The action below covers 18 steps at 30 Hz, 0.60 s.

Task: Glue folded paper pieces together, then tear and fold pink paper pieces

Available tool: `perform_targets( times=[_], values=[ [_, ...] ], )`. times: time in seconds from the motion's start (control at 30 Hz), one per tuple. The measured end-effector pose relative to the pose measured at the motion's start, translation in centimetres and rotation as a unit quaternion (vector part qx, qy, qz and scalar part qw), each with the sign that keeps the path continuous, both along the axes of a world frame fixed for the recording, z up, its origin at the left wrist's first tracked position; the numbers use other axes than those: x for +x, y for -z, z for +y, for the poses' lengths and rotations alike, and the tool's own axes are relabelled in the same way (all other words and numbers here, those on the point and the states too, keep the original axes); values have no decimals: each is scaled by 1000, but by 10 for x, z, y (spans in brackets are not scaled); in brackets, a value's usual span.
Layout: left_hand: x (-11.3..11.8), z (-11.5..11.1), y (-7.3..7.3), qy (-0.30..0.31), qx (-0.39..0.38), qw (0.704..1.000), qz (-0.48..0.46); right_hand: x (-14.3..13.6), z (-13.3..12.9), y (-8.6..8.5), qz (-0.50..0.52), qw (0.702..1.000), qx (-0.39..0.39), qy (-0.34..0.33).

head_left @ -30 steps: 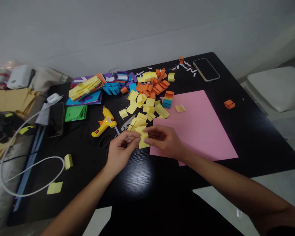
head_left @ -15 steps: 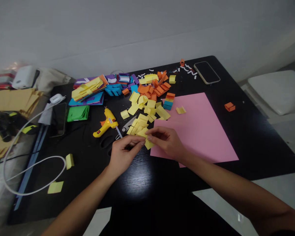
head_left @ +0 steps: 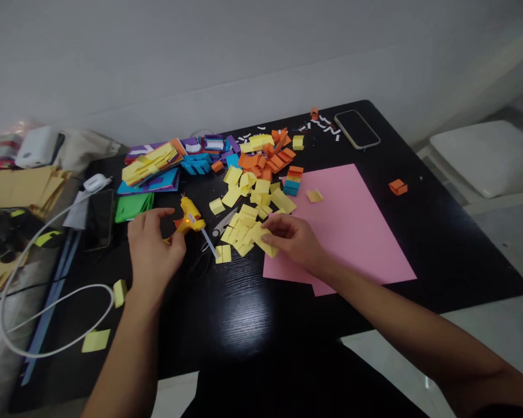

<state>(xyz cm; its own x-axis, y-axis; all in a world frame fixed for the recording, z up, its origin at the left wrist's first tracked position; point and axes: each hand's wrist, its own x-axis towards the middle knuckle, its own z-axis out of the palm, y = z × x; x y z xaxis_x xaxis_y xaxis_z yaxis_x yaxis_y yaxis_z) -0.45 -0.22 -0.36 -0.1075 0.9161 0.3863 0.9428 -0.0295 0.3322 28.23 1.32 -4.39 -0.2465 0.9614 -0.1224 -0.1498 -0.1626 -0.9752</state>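
Observation:
My left hand [head_left: 155, 247] is at the yellow glue gun [head_left: 190, 216], thumb and fingers apart on either side of its handle. Whether they touch the handle is hard to tell. A glue stick juts from the gun's rear, and an orange light glows on its body. My right hand [head_left: 297, 239] pinches a folded yellow paper piece [head_left: 265, 242] above the left edge of the pink paper [head_left: 353, 232]. Beside it lies a heap of folded yellow paper pieces [head_left: 239, 229]. Scissors [head_left: 223, 223] lie partly under the heap. One yellow piece [head_left: 223, 253] sits at the glue stick's end.
Orange folded papers [head_left: 261, 162] and stacks of yellow [head_left: 150, 164], blue and green paper [head_left: 135, 206] lie along the back. A small orange, yellow and blue stack [head_left: 293, 181] stands by the pink sheet. Phones lie at right [head_left: 356, 129] and left [head_left: 99, 220]. A white cable [head_left: 56, 355] loops at left.
My left hand has left the right hand and moved left to the glue gun, opening its fingers. The right hand keeps its yellow paper. A yellow piece now shows by the glue stick.

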Motion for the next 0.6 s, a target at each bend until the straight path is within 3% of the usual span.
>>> perform_targets(
  times=[0.1,0.23,0.33,0.47,0.6],
  values=[
    [-15,10,11,-26,-77,995,50,1,1,-1,-15,1000,-5,12],
    [-14,13,21,-62,-162,981,83,2,1,-4,-46,998,28,12],
    [-14,12,17,-50,-155,984,68,3,1,-7,-84,994,63,21],
    [-12,6,2,46,-45,998,18,4,1,-9,-94,993,65,29],
    [6,-9,-12,184,2,982,-43,6,2,-7,-103,993,26,58]
  ],
)
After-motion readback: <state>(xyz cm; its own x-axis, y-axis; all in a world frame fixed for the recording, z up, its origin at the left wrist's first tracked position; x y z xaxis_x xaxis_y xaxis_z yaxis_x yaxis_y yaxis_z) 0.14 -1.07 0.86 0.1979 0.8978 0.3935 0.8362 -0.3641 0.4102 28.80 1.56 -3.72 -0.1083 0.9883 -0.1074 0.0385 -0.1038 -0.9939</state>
